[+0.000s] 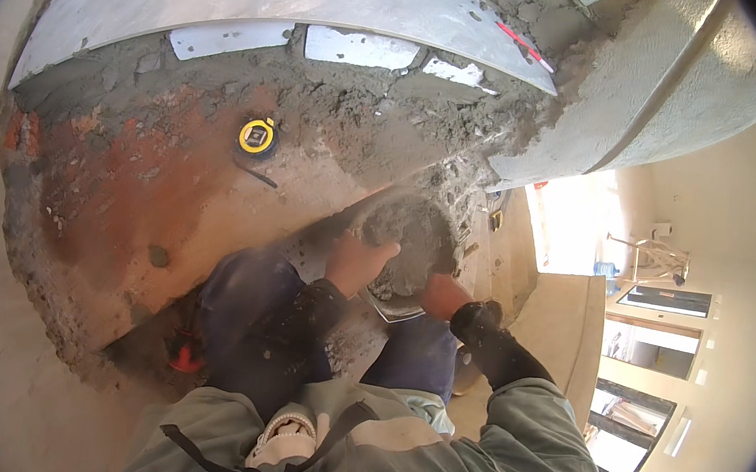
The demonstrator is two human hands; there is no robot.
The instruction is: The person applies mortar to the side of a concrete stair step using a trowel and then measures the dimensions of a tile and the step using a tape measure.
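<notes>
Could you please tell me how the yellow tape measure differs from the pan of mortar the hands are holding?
The tape measure is small, round and bright yellow; the pan is larger, grey and heaped with wet mortar. The tape measure lies alone on the reddish floor, untouched; the pan is gripped by the left hand and right hand. Both sit low, over the unfinished floor.

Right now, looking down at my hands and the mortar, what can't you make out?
- Head view: the tool under the mortar; the heap and both hands cover it, only a pale edge shows.
- Left hand and right hand: fingers blurred and buried, so each grip is unclear.
- Tape measure: markings too small.
- Red thing by the knee: shadowed, half hidden.
</notes>
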